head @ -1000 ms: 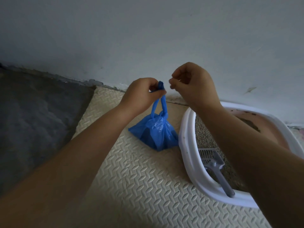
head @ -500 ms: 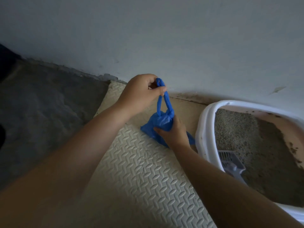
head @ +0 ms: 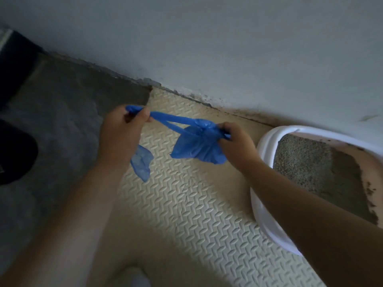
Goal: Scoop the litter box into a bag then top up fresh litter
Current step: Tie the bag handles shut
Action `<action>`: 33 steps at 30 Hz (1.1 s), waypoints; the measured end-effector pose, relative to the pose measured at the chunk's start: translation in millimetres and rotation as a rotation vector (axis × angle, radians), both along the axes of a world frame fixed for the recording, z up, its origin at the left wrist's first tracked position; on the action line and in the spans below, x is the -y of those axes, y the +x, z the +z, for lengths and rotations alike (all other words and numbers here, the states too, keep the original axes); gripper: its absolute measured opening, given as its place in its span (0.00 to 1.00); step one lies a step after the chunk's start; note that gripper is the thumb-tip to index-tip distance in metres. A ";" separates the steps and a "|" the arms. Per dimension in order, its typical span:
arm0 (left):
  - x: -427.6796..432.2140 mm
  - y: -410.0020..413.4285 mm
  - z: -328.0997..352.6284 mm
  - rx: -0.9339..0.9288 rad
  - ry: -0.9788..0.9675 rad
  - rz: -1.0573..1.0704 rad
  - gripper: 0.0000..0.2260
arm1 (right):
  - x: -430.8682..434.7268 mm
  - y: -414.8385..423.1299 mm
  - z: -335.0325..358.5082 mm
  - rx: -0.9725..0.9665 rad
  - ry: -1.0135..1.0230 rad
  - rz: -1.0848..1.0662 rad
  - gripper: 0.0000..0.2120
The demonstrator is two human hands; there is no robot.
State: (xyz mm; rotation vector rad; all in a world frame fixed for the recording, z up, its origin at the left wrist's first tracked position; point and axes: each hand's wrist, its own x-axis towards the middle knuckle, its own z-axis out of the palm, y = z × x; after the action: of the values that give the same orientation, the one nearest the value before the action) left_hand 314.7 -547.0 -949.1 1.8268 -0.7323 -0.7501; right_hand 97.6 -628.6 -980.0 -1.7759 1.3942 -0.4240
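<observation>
At the left of the frame we see rough dark floor. Our left hand pinches the twisted handles of the bag between thumb and fingers. The bag, thin blue plastic, hangs mid-frame above the mat, stretched left to right, bulging end rightward. Our right hand curls round its knotted neck. The cream mat is embossed. At right, the white rounded litter box holds grey grainy litter.
</observation>
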 end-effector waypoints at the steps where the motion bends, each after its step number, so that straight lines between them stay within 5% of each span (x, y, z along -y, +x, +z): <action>1: -9.6 7.8 8.5 -0.020 0.036 0.031 0.07 | 0.7 3.9 18.5 -0.029 0.012 0.062 0.12; 8: -65.3 72.5 136.6 -0.101 0.112 0.108 0.05 | -8.1 70.5 170.4 -0.167 0.025 0.337 0.11; 18: -175.0 257.9 305.2 -0.169 0.194 0.359 0.03 | -63.4 297.2 356.5 -0.107 -0.009 0.531 0.13; 23: -221.7 357.8 331.4 -0.147 0.274 0.445 0.03 | -91.0 420.6 380.6 -0.087 -0.207 0.615 0.14; 33: -236.2 435.4 241.1 -0.582 0.070 0.962 0.09 | -135.0 562.4 316.7 -0.005 0.151 0.644 0.12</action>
State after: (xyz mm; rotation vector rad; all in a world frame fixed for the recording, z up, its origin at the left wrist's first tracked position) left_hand 750.1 -310.8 -708.0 1.6249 0.5409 -0.5849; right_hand 660.0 -493.7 -663.3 -1.9711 0.7629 0.0315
